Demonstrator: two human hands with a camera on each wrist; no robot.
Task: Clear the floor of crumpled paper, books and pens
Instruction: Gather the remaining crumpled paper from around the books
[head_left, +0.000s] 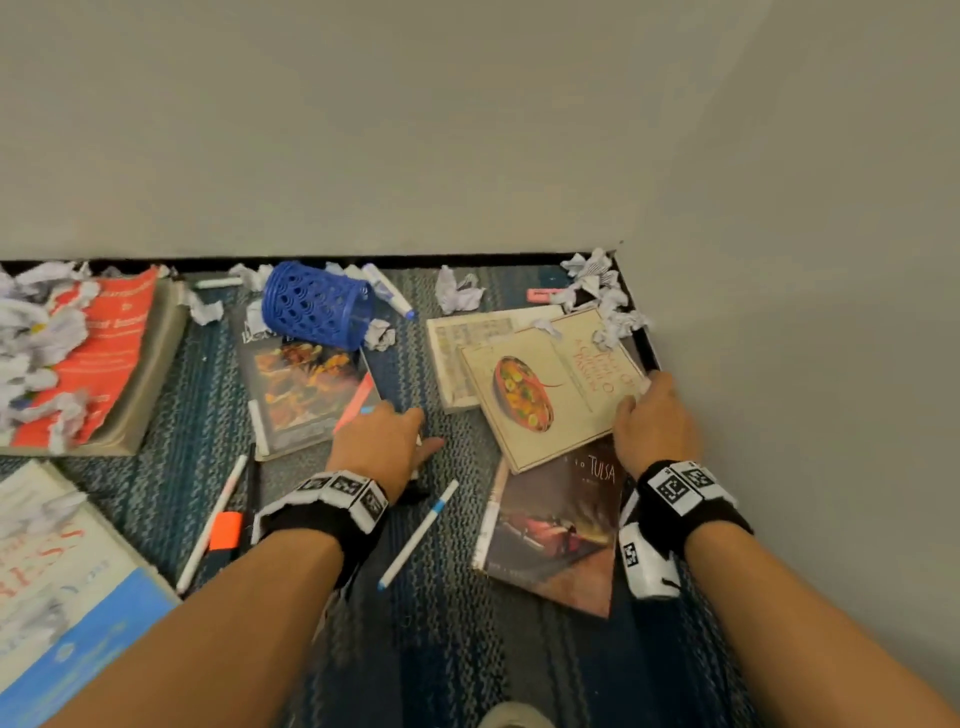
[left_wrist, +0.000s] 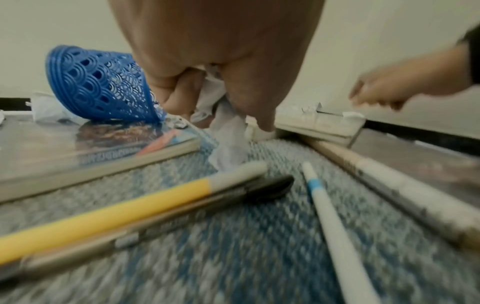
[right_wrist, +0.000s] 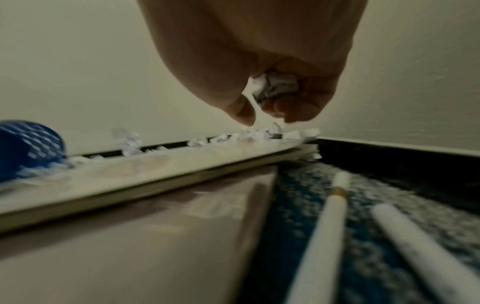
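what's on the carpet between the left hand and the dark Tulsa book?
In the head view, one white pen with blue bands lies aslant on blue woven carpet between the left hand and the dark Tulsa paperback; otherwise bare.

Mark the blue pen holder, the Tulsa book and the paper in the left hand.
blue pen holder (head_left: 317, 306), head view, its lattice side wall.
Tulsa book (head_left: 558, 540), head view, middle of its cover.
crumpled paper (left_wrist: 226, 131), left wrist view, the part hanging below the fingers.
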